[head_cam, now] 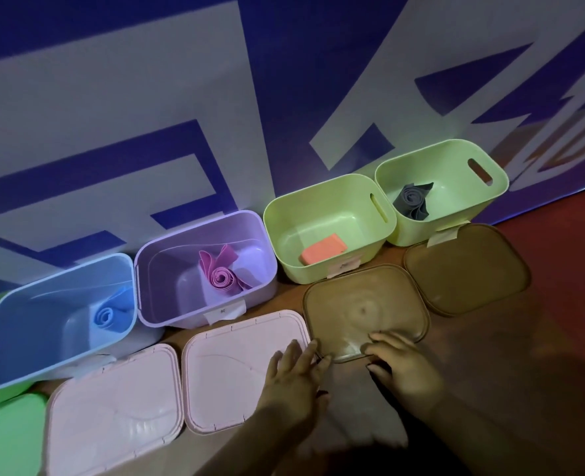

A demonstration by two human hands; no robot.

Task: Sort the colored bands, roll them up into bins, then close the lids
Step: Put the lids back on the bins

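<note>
Low in the middle of the frame, a brown lid (363, 310) is held at its near edge, just in front of a green bin (318, 207) with an orange band (323, 252) inside. The fingers of the right hand (400, 362) are curled on the lid. The fingers of the left hand (297, 369) are spread, touching its corner.

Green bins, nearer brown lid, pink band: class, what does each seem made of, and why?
Green bins: likely moulded plastic, smooth, with handle slots. Nearer brown lid: probably plastic, faint sheen, raised rim. Pink band: seems rubbery sheet, matte, rolled spirally.
</note>
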